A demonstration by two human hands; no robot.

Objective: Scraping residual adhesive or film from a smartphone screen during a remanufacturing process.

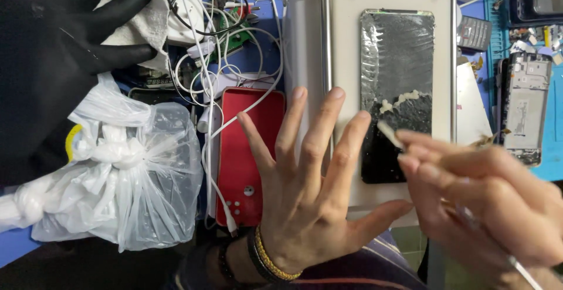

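Two bare hands: left hand (311,190) spread flat, right hand (487,196) pinching one white scrap (389,133). One cracked phone screen (397,85) on one white heating plate (346,49); one phone frame (526,105); one red case (249,155). One knotted clear plastic bag (117,178), one black glove (53,61).

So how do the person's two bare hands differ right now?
The left hand is spread flat with its fingers fanned wide and holds nothing; the right hand is curled, pinching a thin tool. The left is sharp in the picture and wears wrist bands; the right is blurred and no band shows on it. Both are at the cracked phone screen on the white machine.
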